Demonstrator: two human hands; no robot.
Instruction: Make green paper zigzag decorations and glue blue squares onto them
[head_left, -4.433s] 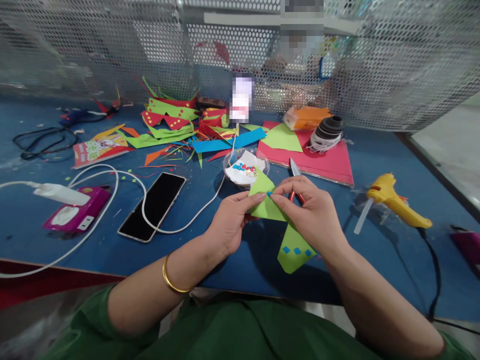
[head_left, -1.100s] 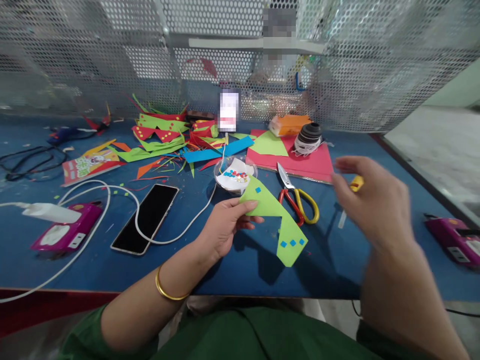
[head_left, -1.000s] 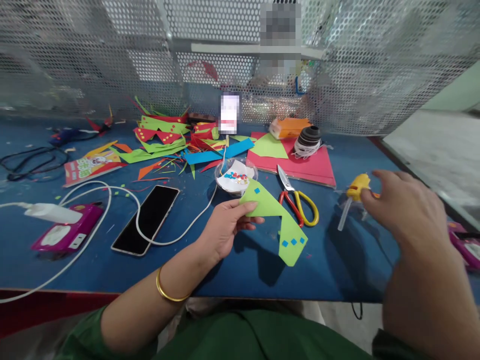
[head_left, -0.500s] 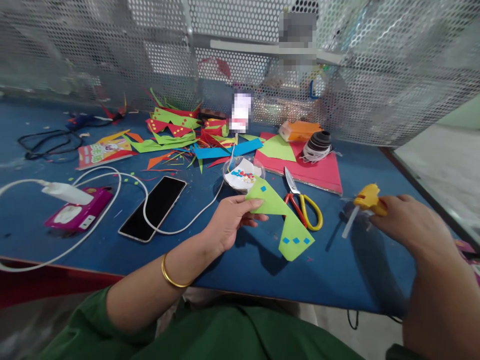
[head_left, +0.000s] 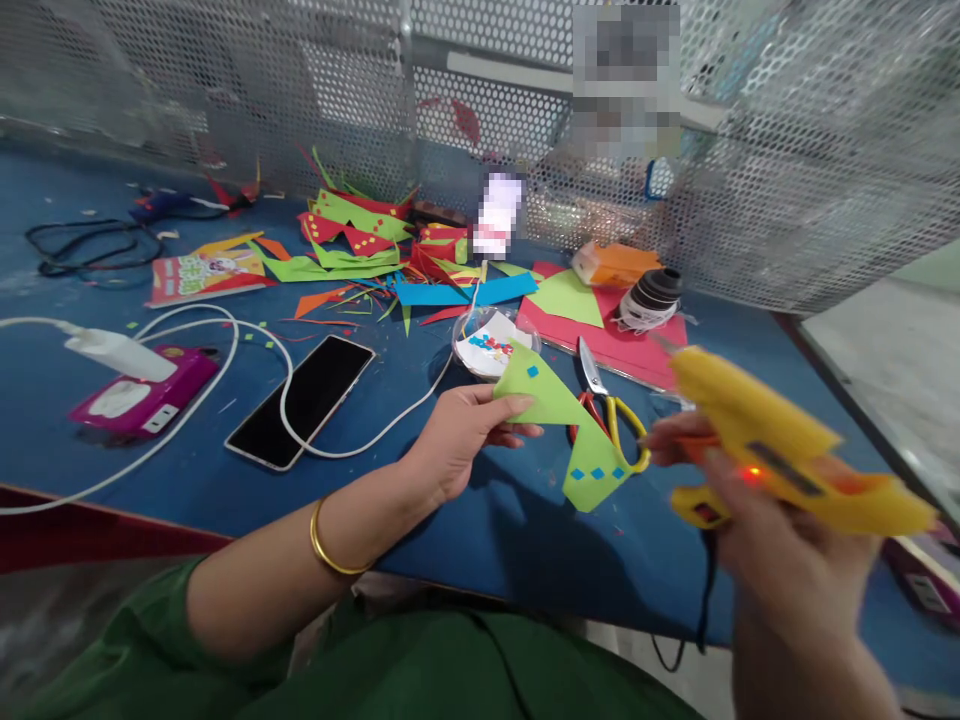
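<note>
Between the thumb and fingers of my left hand (head_left: 476, 430) is a green paper mask (head_left: 551, 390), held just above the table and dotted with small blue paper diamonds (head_left: 597, 474). My right hand (head_left: 780, 550) is wrapped round a yellow glue gun (head_left: 772, 430) with a lit red light; its nozzle points up and to the left. Scissors (head_left: 592, 385) with red and yellow handles lie behind the mask, which partly covers them. Just past the mask stands a clear bowl (head_left: 534, 335) with white paper and tiny coloured paper bits in it.
A black phone (head_left: 304, 405) and a purple power box (head_left: 142, 395) with a white charger lie at left, a white cable looping around them. Finished-looking masks (head_left: 349, 235) and paper scraps sit at the back, near red sheets (head_left: 637, 350), a thread spool (head_left: 649, 300) and a lit phone (head_left: 498, 215).
My right hand has lifted the glue gun off the table's right side and brought it nearer, now turned with its nozzle up. My left hand keeps the mask nearly in place.
</note>
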